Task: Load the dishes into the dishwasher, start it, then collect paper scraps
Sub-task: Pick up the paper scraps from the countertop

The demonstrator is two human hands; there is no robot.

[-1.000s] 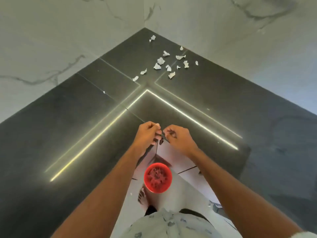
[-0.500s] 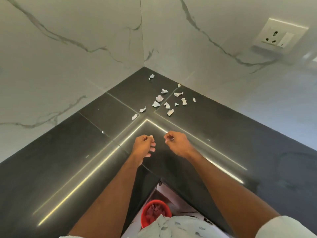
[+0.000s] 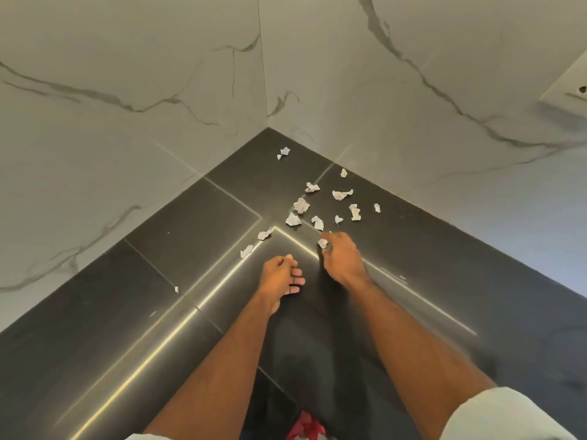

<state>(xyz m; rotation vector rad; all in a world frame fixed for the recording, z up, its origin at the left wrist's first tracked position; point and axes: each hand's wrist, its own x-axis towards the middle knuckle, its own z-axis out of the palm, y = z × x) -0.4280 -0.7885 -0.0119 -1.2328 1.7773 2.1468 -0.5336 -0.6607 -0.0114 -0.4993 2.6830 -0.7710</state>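
Note:
Several crumpled white paper scraps (image 3: 301, 205) lie scattered on the dark countertop (image 3: 158, 265), near the corner where two marble walls meet. My right hand (image 3: 341, 258) reaches into the near edge of the pile, and its fingertips pinch one paper scrap (image 3: 323, 242). My left hand (image 3: 279, 277) hovers beside it, a little nearer to me, with fingers loosely curled and nothing visible in them. Two more scraps (image 3: 264, 234) lie just left of my hands. No dishes or dishwasher are in view.
A red bin (image 3: 305, 423) shows at the bottom edge, below the counter's inner corner. A wall socket (image 3: 568, 90) sits on the right wall. A tiny white fleck (image 3: 176, 289) lies on the counter to the left. Bright light strips reflect across the counter.
Both hands moved from above the red bin forward over the counter toward the scraps. The view tilted up. My right hand now pinches a scrap at the pile's edge.

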